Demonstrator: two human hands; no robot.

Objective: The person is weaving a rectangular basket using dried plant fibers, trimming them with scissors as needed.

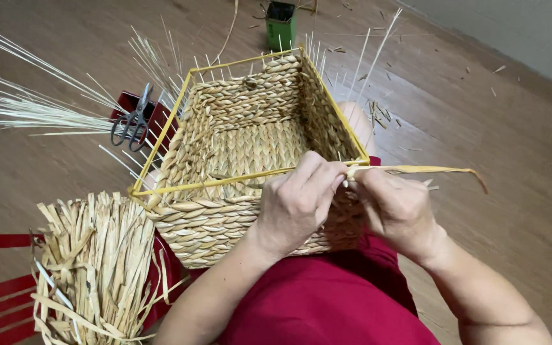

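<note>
Basket (244, 147) nearly woven: all four walls are plaited in pale straw up to the yellow wire rim (207, 185); judging by the loose stakes poking above the far and left sides, the top edge remains unfinished. It rests tilted on the person's lap in red cloth. Left hand (298, 201) and right hand (394, 204) meet at the near right corner, fingers pinched shut on a straw strand (429, 170) trailing rightward. Straw bundle (94, 255) lies beside; scissors (132, 121) on the floor (519, 128).
</note>
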